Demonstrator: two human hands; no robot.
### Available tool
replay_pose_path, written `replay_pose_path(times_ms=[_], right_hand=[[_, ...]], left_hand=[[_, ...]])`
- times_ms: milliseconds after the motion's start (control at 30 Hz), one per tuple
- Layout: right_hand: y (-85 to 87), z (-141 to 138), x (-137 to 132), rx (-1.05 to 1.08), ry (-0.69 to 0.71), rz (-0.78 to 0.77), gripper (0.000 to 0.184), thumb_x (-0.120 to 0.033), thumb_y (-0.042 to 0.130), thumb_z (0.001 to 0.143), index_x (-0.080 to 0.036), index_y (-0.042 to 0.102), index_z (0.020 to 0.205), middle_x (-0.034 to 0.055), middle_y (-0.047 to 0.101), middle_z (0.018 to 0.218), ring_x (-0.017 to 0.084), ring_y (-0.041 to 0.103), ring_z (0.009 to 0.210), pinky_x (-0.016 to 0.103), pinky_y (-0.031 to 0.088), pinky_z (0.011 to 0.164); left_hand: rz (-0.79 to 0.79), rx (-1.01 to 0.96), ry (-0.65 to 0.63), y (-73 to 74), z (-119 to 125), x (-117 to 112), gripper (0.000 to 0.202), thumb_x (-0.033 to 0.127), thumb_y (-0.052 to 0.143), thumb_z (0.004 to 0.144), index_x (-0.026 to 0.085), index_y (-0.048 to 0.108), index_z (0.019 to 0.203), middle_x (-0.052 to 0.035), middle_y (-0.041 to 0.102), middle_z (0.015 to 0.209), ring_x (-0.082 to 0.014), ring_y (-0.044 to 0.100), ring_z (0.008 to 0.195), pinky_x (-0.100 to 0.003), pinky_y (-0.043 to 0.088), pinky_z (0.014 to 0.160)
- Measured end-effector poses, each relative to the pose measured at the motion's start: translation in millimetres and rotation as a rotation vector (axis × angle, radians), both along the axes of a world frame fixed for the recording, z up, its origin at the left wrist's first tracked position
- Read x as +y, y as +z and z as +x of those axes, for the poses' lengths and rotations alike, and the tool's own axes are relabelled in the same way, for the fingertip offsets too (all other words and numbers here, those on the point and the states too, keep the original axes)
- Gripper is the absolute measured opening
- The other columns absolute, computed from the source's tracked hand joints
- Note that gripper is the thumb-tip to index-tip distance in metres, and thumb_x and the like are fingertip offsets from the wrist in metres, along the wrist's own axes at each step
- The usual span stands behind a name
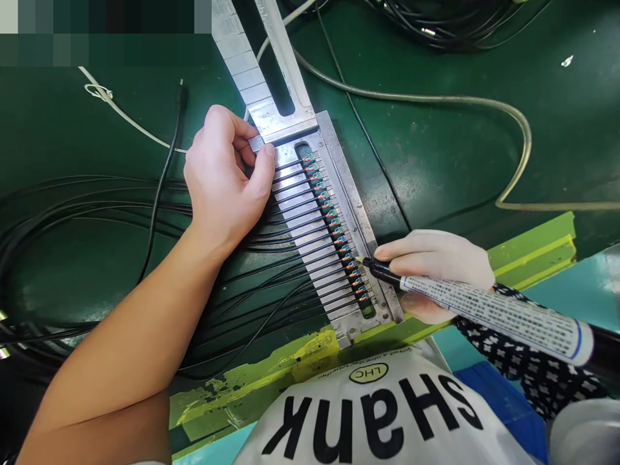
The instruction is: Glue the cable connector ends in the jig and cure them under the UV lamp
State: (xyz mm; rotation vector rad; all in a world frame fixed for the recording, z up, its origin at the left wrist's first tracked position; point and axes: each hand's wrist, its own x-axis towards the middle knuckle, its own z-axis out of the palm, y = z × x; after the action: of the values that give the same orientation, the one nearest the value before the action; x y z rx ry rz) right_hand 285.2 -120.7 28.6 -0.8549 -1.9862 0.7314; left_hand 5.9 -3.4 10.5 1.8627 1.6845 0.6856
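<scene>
My left hand (pixel 225 177) is bare and curled, its thumb and fingers pinched against the upper left edge of a slotted metal fixture (pixel 310 242). Several thin black cables (pixel 97 219) lie in the fixture's slots, their coloured wire ends (pixel 334 223) lined up in a row along the right channel. My right hand (pixel 436 268), in a white glove, grips a marker pen (pixel 484 310). The pen's tip touches the wire ends near the lower part of the row.
A metal bar (pixel 256 71) runs up from the fixture's top. Loose cables lie on the green mat: a beige one (pixel 436 100) at the right, a white cord (pixel 121 113) at the left, black bundles at top. Yellow-green tape (pixel 271 378) marks the bench edge.
</scene>
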Motion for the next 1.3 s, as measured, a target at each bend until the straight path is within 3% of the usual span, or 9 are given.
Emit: replay_pose_path(times_ms=[300, 467, 600, 733, 833, 1000, 1167, 1300], right_hand=[[0.4, 0.6, -1.6, 0.008, 0.007, -0.009, 0.026, -0.034, 0.079, 0.079, -0.019, 0.071, 0.099, 0.0112, 0.078, 0.098, 0.021, 0.073, 0.076, 0.033, 0.061, 0.060], [1.2, 0.8, -1.1, 0.000, 0.011, -0.009, 0.025, -0.037, 0.076, 0.082, -0.020, 0.070, 0.100, 0.0093, 0.078, 0.099, 0.020, 0.073, 0.076, 0.032, 0.060, 0.061], [2.3, 0.5, -1.0, -0.012, -0.001, -0.015, 0.023, -0.036, 0.076, 0.083, -0.023, 0.069, 0.100, 0.0090, 0.078, 0.097, 0.021, 0.074, 0.075, 0.034, 0.061, 0.059], [3.4, 0.0, -0.2, -0.020, 0.010, -0.013, 0.021, -0.037, 0.074, 0.085, -0.023, 0.069, 0.100, 0.0091, 0.079, 0.097, 0.021, 0.074, 0.073, 0.034, 0.061, 0.058], [3.4, -0.8, -0.2, -0.012, -0.007, -0.007, 0.019, -0.035, 0.073, 0.085, -0.021, 0.070, 0.098, 0.0095, 0.079, 0.097, 0.021, 0.074, 0.073, 0.034, 0.061, 0.058], [-0.2, -0.9, -1.8, 0.026, -0.009, -0.012, 0.022, -0.034, 0.076, 0.081, -0.020, 0.071, 0.098, 0.0100, 0.079, 0.098, 0.021, 0.073, 0.073, 0.034, 0.060, 0.058], [-1.7, -0.6, -1.9, 0.024, -0.013, -0.013, 0.023, -0.034, 0.077, 0.081, -0.020, 0.072, 0.099, 0.0092, 0.079, 0.099, 0.021, 0.074, 0.075, 0.034, 0.061, 0.060], [-0.7, -1.2, -0.5, 0.035, -0.018, -0.009, 0.022, -0.033, 0.077, 0.082, -0.020, 0.072, 0.099, 0.0096, 0.078, 0.098, 0.022, 0.075, 0.078, 0.034, 0.062, 0.062]], left_hand=[[0.014, 0.009, -0.008, -0.5, -0.5, 0.0, 0.046, 0.058, 0.059, 0.057, 0.041, 0.051, 0.099, -0.0104, 0.061, 0.080, -0.0346, 0.051, 0.131, -0.059, 0.039, 0.084], [0.021, 0.038, -0.052, 0.5, -1.8, -0.3, 0.049, 0.056, 0.059, 0.058, 0.040, 0.050, 0.103, -0.0104, 0.061, 0.078, -0.0352, 0.051, 0.132, -0.059, 0.038, 0.084], [0.013, 0.076, -0.017, 2.2, -0.7, -0.5, 0.043, 0.053, 0.063, 0.063, 0.041, 0.051, 0.102, -0.0095, 0.062, 0.078, -0.0352, 0.054, 0.128, -0.057, 0.039, 0.082], [0.061, 0.049, -0.023, -4.2, -1.8, 1.3, 0.029, 0.045, 0.064, 0.074, 0.037, 0.052, 0.099, -0.0072, 0.059, 0.084, -0.0328, 0.060, 0.113, -0.051, 0.042, 0.079], [0.191, 0.064, -0.045, -15.1, -4.5, 3.7, 0.019, 0.034, 0.059, 0.083, 0.029, 0.051, 0.099, -0.0024, 0.053, 0.083, -0.0255, 0.063, 0.091, -0.044, 0.045, 0.077], [0.319, 0.119, -0.070, -27.2, -6.9, 6.4, 0.018, 0.025, 0.058, 0.084, 0.021, 0.052, 0.100, 0.0017, 0.051, 0.080, -0.0141, 0.056, 0.071, -0.031, 0.043, 0.068], [0.242, 0.072, -0.051, -19.2, -5.1, 4.8, 0.020, 0.036, 0.057, 0.085, 0.025, 0.051, 0.100, -0.0008, 0.051, 0.081, -0.0211, 0.062, 0.083, -0.039, 0.043, 0.074], [0.003, 0.038, -0.109, -7.1, -6.9, 0.5, 0.036, 0.051, 0.057, 0.066, 0.038, 0.057, 0.100, -0.0086, 0.052, 0.074, -0.0367, 0.054, 0.116, -0.050, 0.033, 0.077]])
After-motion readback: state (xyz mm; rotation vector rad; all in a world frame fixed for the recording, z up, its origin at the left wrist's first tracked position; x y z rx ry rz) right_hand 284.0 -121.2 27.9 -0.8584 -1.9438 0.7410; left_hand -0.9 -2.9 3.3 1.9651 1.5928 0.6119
